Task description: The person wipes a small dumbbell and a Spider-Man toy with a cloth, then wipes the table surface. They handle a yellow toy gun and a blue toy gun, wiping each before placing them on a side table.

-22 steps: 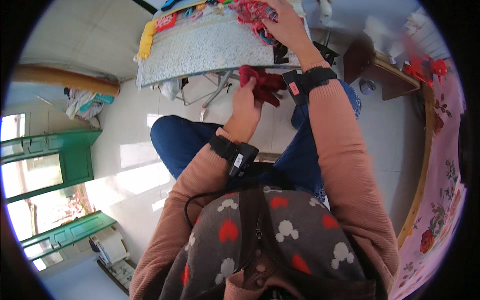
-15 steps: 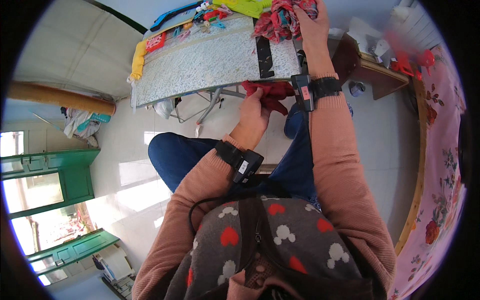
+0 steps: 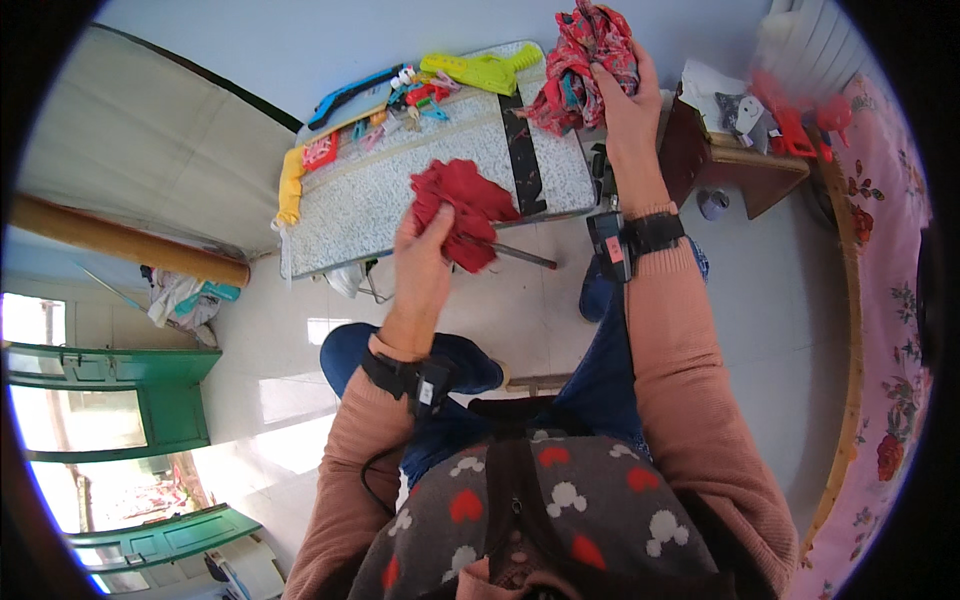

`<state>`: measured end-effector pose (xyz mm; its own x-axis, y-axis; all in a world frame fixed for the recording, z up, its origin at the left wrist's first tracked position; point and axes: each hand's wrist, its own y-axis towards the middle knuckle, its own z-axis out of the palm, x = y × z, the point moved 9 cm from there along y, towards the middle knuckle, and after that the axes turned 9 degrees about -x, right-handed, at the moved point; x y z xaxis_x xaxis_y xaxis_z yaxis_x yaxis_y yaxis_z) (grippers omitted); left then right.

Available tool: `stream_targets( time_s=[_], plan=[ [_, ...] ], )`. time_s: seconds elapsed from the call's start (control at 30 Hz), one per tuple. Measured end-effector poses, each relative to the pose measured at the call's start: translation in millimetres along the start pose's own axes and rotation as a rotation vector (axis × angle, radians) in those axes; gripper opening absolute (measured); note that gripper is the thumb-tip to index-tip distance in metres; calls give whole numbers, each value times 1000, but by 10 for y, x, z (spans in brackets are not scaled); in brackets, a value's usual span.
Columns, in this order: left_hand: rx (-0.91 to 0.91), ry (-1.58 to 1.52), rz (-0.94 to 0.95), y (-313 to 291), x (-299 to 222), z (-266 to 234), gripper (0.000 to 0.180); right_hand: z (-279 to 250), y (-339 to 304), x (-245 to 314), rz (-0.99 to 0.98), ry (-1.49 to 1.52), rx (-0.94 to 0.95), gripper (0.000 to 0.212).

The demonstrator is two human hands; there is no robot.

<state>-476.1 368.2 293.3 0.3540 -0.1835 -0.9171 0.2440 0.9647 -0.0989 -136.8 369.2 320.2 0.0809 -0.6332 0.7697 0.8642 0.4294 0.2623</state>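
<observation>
My left hand [image 3: 422, 262] grips a crumpled red cloth [image 3: 462, 205] just above the near edge of a small speckled grey table [image 3: 370, 200]. Further right, my right hand [image 3: 630, 105] holds a bunched red patterned cloth [image 3: 585, 60] over the table's far right corner. Both wrists wear black bands with small devices. I sit with my knees in blue trousers below the table.
Several colourful plastic clips and tools [image 3: 420, 90], a yellow-green tool [image 3: 480, 70] and a yellow object [image 3: 290, 185] lie along the table's far and left edges. A brown wooden stool [image 3: 740, 160] stands at right, beside a pink floral bedspread [image 3: 900, 330]. Green doors [image 3: 110, 400] are at left.
My left hand has lifted the red cloth from below the table's edge up over the tabletop. My right hand stays on the patterned cloth. The view has tilted, showing more of the table.
</observation>
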Motion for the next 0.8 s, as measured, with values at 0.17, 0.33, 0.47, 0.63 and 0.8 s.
stream_targets(
  time_s=[0.17,0.33,0.47,0.63,0.8],
  plan=[
    [24,652,270,706,-302,358,36,56,-37,291,-189,-97,-64,55],
    [305,969,718,1005,217,1280,38,60,-91,515,-276,-195,-99,55],
    [448,1241,814,961,715,1654,39,127,-80,538,-300,-246,-55,56],
    [545,1237,804,644,619,1372,45,203,-95,412,-244,-256,-2,56],
    [480,1219,875,341,250,1036,41,390,-210,324,-246,-275,162,56]
  ],
)
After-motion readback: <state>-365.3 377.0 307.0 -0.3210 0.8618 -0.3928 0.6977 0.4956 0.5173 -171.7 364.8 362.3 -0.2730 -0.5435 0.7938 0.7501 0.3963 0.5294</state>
